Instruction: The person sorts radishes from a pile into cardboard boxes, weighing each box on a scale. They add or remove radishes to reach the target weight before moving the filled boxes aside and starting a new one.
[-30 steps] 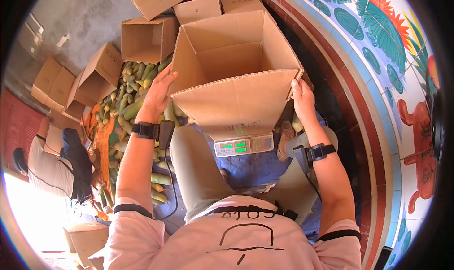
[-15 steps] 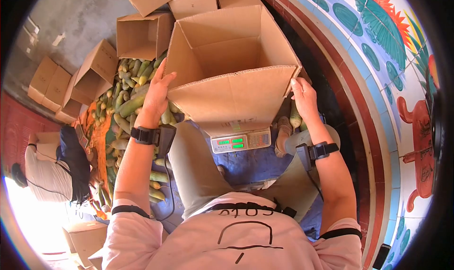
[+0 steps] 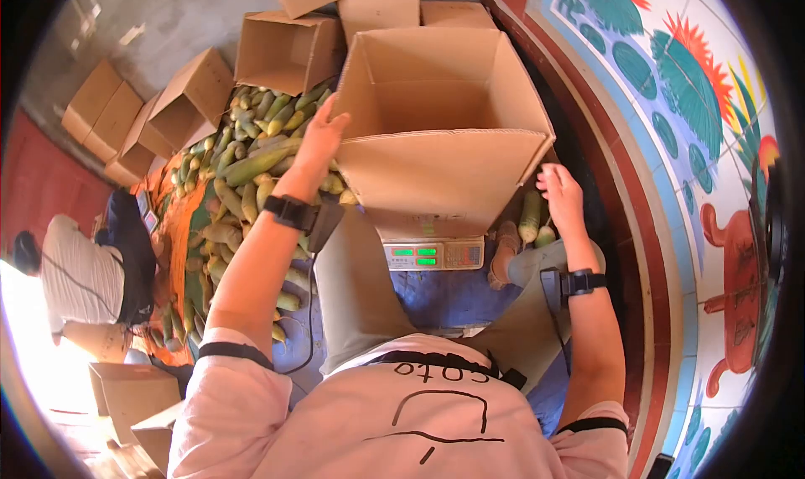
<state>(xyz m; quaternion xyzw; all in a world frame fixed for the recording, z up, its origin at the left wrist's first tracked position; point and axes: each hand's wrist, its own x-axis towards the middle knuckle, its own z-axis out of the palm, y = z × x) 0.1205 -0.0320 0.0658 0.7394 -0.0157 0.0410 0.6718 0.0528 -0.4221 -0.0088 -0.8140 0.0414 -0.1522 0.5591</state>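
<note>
Head view: carton (image 3: 432, 173) between spread left hand (image 3: 320, 140) and half-open right hand (image 3: 561, 195), gourds (image 3: 253, 165) beside.

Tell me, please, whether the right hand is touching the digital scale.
Apart. The head view shows the right hand to the side of the digital scale, with a foot showing between them.

The blue-sheeted floor (image 3: 444, 301) carries a weighing scale (image 3: 457, 255) near its middle, a heap of long green-yellow vegetables (image 3: 251, 167) toward its left edge, partly on an orange sheet (image 3: 186, 231), and cartons (image 3: 138, 399) near its near-left corner.
</note>
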